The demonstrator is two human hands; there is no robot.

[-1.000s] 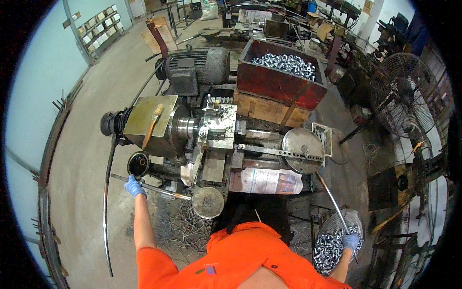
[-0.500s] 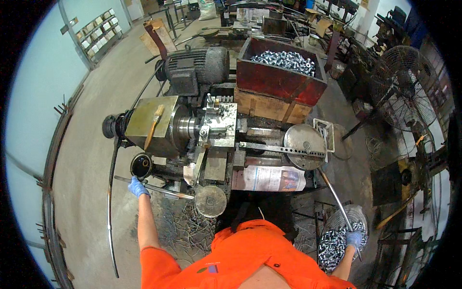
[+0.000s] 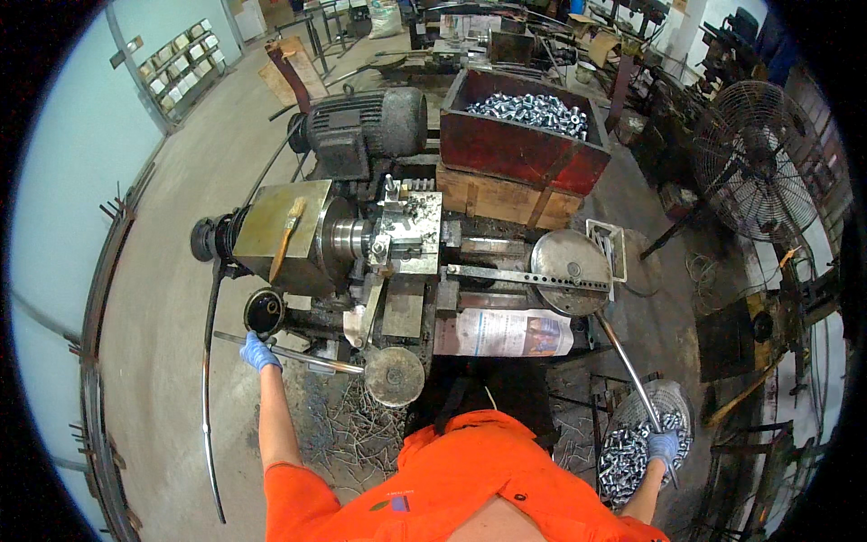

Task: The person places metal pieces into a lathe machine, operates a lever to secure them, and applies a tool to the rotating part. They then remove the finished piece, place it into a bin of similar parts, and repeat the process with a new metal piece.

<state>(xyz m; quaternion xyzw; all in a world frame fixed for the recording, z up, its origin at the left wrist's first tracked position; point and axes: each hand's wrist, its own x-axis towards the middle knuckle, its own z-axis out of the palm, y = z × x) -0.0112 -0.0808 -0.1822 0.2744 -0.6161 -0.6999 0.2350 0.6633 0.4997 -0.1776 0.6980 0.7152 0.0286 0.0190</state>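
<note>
My left hand, in a blue glove, is closed round a metal lever that runs out from a round disc at the lathe's front. Just beyond it stands a round pot with dark liquid inside. My right hand, also gloved, grips the lower end of a long steel lever that slants down from a large round plate. Under that hand sits a basket of small shiny metal parts. Between my hands are the lathe's spindle and tool slide.
A red bin of metal parts stands on a wooden box behind the lathe, beside a motor. On the headstock lies a brush. Newspaper covers the front bed. A caged fan stands right; metal shavings litter the floor.
</note>
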